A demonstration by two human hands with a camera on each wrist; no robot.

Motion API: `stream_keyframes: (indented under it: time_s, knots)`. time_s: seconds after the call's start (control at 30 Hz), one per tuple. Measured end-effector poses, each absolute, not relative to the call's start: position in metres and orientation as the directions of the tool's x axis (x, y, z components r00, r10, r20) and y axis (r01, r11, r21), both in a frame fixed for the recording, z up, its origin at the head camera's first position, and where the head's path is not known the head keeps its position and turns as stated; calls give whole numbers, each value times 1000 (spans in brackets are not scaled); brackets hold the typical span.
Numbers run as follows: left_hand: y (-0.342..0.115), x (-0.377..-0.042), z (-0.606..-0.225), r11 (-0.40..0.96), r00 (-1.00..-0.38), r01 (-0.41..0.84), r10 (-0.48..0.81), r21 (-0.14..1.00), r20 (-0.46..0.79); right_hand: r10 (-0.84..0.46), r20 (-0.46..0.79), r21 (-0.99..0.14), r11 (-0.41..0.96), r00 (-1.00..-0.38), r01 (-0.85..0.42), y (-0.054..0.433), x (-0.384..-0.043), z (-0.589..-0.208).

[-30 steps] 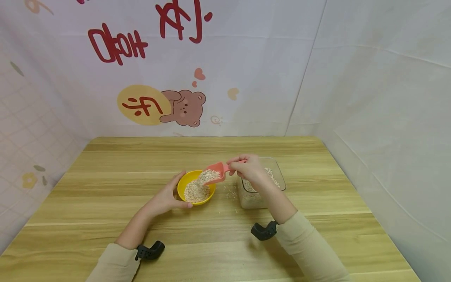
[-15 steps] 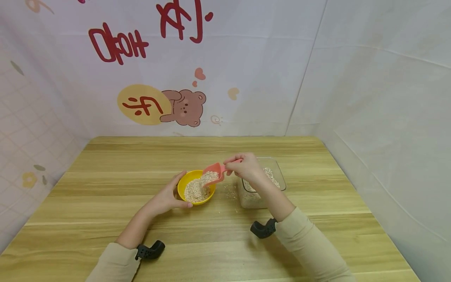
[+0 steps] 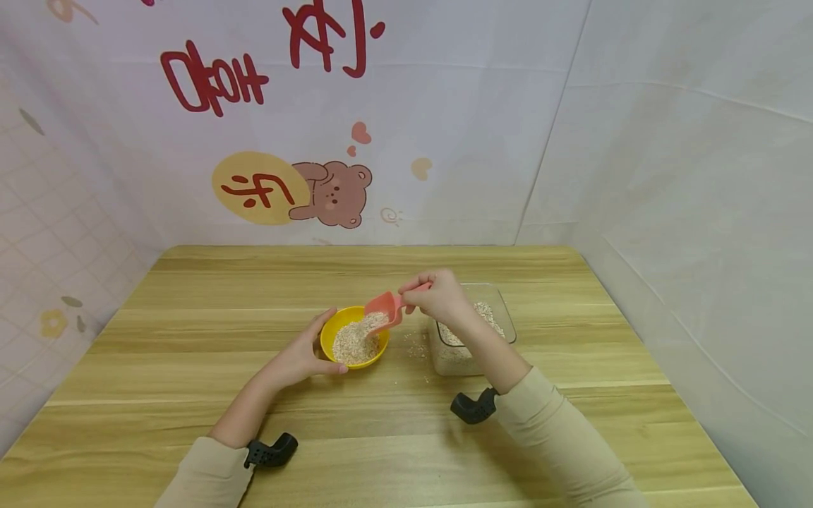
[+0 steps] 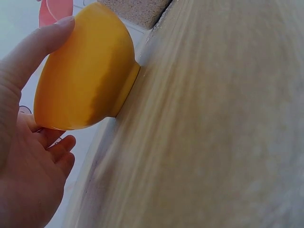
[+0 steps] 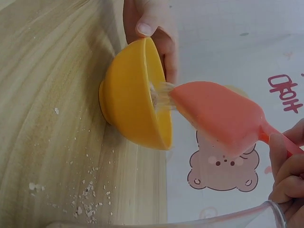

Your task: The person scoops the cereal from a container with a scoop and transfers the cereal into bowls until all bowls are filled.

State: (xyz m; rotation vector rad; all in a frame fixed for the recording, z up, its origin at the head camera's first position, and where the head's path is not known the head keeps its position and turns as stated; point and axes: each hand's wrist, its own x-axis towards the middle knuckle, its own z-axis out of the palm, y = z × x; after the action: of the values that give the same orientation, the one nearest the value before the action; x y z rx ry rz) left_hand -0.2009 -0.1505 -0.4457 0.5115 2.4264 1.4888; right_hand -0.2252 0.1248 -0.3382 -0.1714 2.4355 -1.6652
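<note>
A yellow bowl [image 3: 329,331] holding oat flakes [image 3: 353,344] stands upright on the table. My left hand [image 3: 303,358] grips its left side, with the thumb at the near rim and the fingers round the far side. Above the bowl's right rim, my right hand [image 3: 441,298] holds a pink scoop [image 3: 383,305] by its handle. The scoop [image 5: 218,114] tilts toward the bowl, and flakes stream off its lip in the right wrist view. Seen from the left wrist, the bowl [image 4: 90,71] hides its contents.
A clear square container [image 3: 452,363] of oat flakes stands right of the bowl, partly hidden under my right forearm. Spilled flakes [image 3: 416,347] lie on the wooden table [image 3: 356,437] between the two. A printed cloth wall [image 3: 457,141] rises behind the table.
My right hand has risen slightly and shifted left, tilting the scoop further. The flakes in the scoop have dwindled as they slide into the bowl. My left hand and the bowl stay put.
</note>
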Motion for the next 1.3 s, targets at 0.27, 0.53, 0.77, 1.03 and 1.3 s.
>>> stream_keyframes:
  time_s: [0.27, 0.53, 0.77, 1.03, 1.3]
  knots:
    - [-149, -200, -444, 410, -911, 143, 410, 901, -42, -218, -79, -920, 392, -973, -13, 126, -227, -334]
    - [-150, -200, -445, 415, -910, 148, 413, 898, -41, -239, -67, -910, 412, -969, -39, 127, -229, -331]
    - [-149, -200, -444, 409, -910, 150, 413, 900, -36, -251, -47, -894, 442, -967, -72, 128, -229, -327]
    - [-149, -200, -445, 414, -913, 137, 406, 900, -47, -275, -27, -878, 465, -961, -109, 128, -229, -324]
    - [-150, -199, -443, 397, -911, 137, 409, 907, -41, -277, -24, -875, 470, -961, -114, 129, -230, -327]
